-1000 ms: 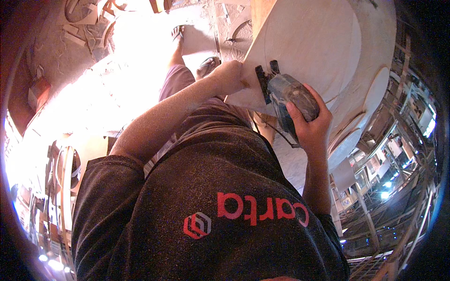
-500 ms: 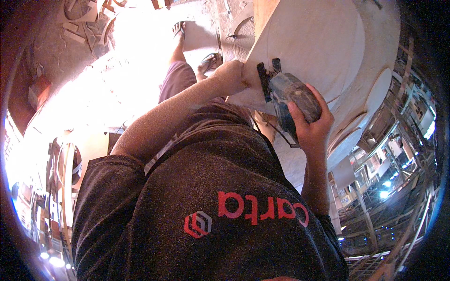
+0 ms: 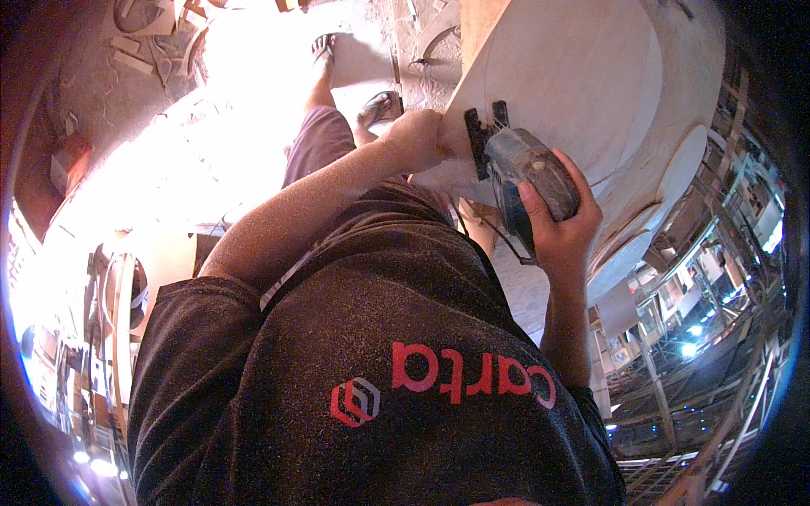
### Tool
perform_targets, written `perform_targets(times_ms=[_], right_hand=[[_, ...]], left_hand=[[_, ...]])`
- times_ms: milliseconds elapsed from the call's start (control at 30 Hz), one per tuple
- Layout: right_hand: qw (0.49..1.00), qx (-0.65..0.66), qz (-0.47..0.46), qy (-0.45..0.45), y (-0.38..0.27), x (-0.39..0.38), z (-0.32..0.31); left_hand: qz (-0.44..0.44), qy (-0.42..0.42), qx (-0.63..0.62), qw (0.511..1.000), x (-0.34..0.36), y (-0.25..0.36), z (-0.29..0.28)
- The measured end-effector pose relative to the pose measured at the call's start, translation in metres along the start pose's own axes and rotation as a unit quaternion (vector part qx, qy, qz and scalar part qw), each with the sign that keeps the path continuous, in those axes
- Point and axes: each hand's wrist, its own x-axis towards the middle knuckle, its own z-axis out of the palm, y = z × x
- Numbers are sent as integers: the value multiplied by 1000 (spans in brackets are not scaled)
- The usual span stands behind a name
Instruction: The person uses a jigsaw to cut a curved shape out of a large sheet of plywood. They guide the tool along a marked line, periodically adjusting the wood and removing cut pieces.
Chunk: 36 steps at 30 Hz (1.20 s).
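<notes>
My right hand is wrapped round the dusty grey body of a jigsaw, thumb on the near side and fingers over the far side. The saw's black base plate rests on a pale wooden board, close to its left edge. A curved line shows on the board to the right. My left hand is closed at the board's left edge, just left of the base plate; its fingertips are mostly hidden. The blade cannot be seen. A dark cord hangs from behind the saw.
Rounded wooden pieces lie under and beyond the board on the right. A wooden beam runs beneath its left side. Wood offcuts litter the floor at the far left. Strong glare washes out the floor at left. My sandalled feet stand beyond the board's edge.
Almost nothing differs. The board and the jigsaw's front sit very slightly shifted in the view; both hands keep the same hold.
</notes>
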Motion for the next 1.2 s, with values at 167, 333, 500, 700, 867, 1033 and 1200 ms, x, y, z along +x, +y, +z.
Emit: perform_targets(times_ms=[167,333,500,700,867,1033,1200], right_hand=[[1000,13,10,5,-3,1,2],[1000,7,13,11,-3,3,2],[999,21,22,12,-6,5,4],[999,27,28,22,-9,8,5],[998,41,35,28,-12,9,5],[998,41,33,31,-18,10,5],[997,58,42,32,-23,12,6]], left_hand=[[-9,0,7,1000,-1,5,-3],[-24,-3,16,1000,-5,14,-10],[-22,4,6,1000,-4,12,-8],[4,20,-9,1000,-1,-1,0],[12,17,0,1000,-2,4,0],[8,21,-15,1000,0,-1,5],[1,6,-10,1000,0,-4,7]])
